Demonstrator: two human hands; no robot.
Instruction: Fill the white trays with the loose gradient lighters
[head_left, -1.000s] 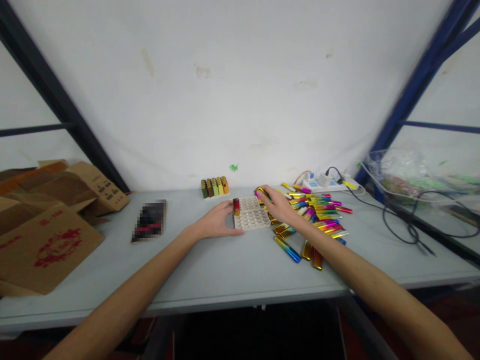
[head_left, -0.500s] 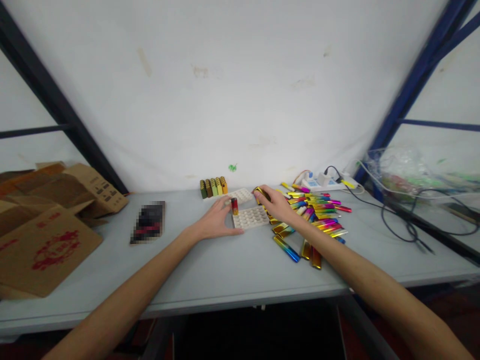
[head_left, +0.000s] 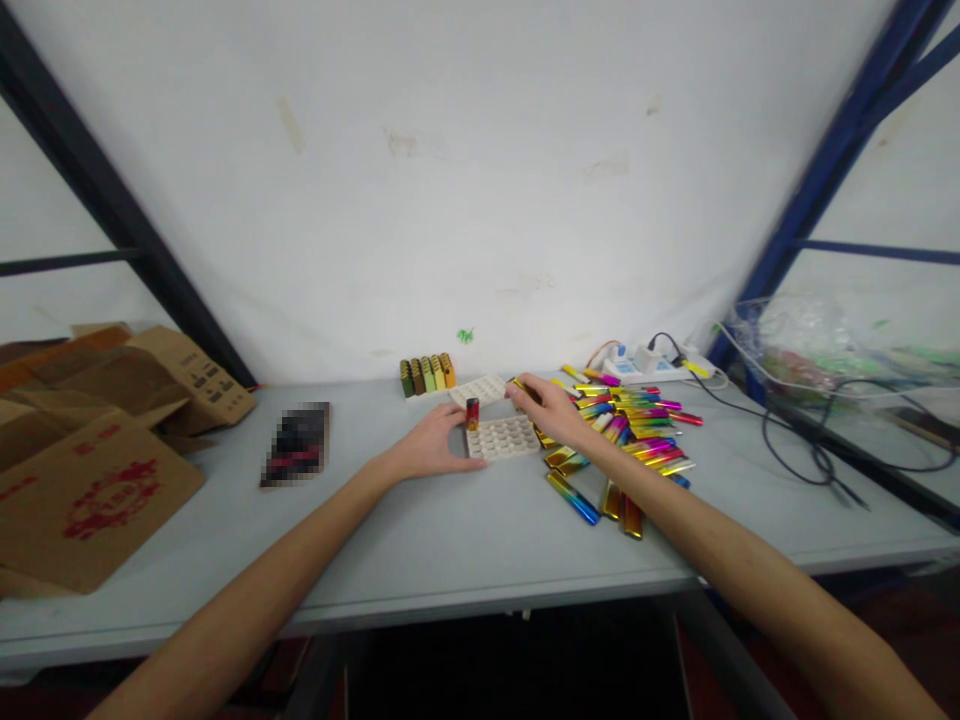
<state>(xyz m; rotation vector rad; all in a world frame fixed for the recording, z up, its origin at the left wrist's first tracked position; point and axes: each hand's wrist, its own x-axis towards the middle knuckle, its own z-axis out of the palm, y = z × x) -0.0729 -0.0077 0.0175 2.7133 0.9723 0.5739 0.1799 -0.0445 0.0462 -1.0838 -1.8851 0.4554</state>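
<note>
My left hand (head_left: 431, 443) lies at the left end of a white tray with round holes (head_left: 504, 438), thumb stretched along its front corner and fingers spread apart. A shiny red and gold lighter (head_left: 472, 414) stands upright in the tray's back left corner, next to my left fingers. My right hand (head_left: 551, 410) is closed on a gold lighter (head_left: 519, 385), held above the tray's back right side; most of it is hidden by the fingers. To the right lies a loose pile of metallic, many-coloured lighters (head_left: 637, 425), partly under my right forearm.
Behind, a second white tray (head_left: 480, 389) bears rows of upright lighters (head_left: 427, 374) at its left end. Cardboard boxes (head_left: 112, 470) and a blurred dark item (head_left: 298, 445) lie left. A power strip (head_left: 649, 365), black cables (head_left: 802, 450) and plastic bags (head_left: 802, 340) are on the right.
The red lighter has shifted slightly right and down, and my left fingertips have drawn back a little from its top. The gold lighter in my right hand has turned slightly.
</note>
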